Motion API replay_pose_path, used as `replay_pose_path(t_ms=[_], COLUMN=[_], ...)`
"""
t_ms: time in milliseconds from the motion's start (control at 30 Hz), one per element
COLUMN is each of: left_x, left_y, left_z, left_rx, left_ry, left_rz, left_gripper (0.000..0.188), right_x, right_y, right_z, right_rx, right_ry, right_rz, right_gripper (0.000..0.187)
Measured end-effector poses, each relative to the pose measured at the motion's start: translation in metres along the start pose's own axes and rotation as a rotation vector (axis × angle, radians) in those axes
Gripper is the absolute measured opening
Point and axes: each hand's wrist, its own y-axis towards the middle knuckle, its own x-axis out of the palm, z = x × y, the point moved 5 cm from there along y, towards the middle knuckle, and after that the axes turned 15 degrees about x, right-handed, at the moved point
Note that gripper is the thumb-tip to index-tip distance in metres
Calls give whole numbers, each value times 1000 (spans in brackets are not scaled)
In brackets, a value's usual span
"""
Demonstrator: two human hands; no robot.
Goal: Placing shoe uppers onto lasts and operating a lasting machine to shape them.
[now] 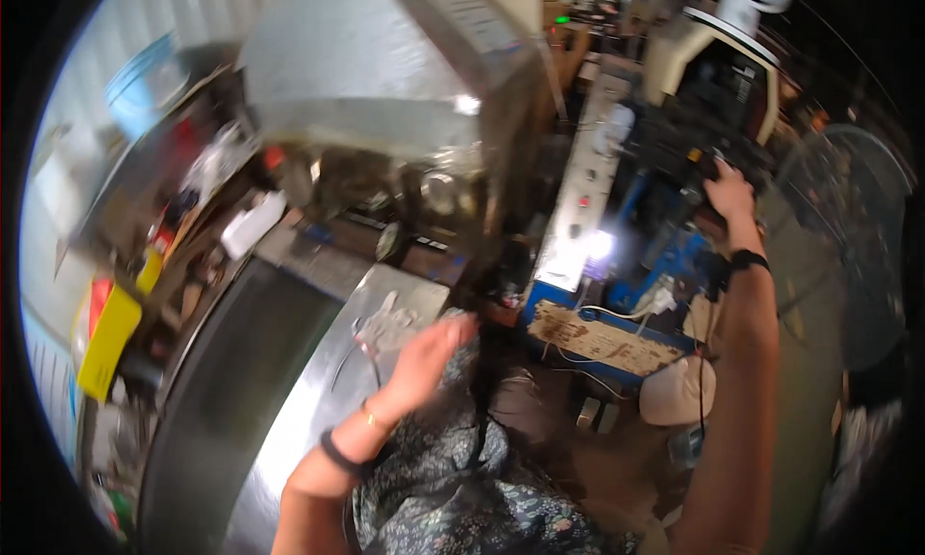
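Nearest the camera lies a dark floral-printed cloth [453,488], draped low between the two forearms. The left hand [424,357] rises just above it with fingers loosely spread and holding nothing, its fingertips close to a crumpled clear plastic piece [385,329] that rests on the shiny metal desk [308,410]. A black band and a thin gold bangle circle that wrist. Far to the right, the right hand [729,194] reaches up and closes around a dark machine part [699,160], though blur hides the exact grip. Between the hands stands a blue machine frame [617,295] with a bright light, and a large grey metal housing [376,73] looms far left.
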Motion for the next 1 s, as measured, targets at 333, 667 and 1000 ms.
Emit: replay_pose_path(t_ms=[333, 667, 1000], left_x=[9, 13, 8], left_y=[-153, -148, -108], left_z=[-88, -85, -77], left_rx=[87, 126, -133], left_ry=[913, 932, 144], left_rz=[-332, -355, -2], left_gripper=[35, 33, 40], right_x=[-9, 5, -10], right_y=[-35, -68, -253], right_z=[-6, 45, 24], right_rx=[54, -37, -489], right_ry=[-90, -5, 695], right_rz=[-72, -123, 358], right_gripper=[66, 80, 73])
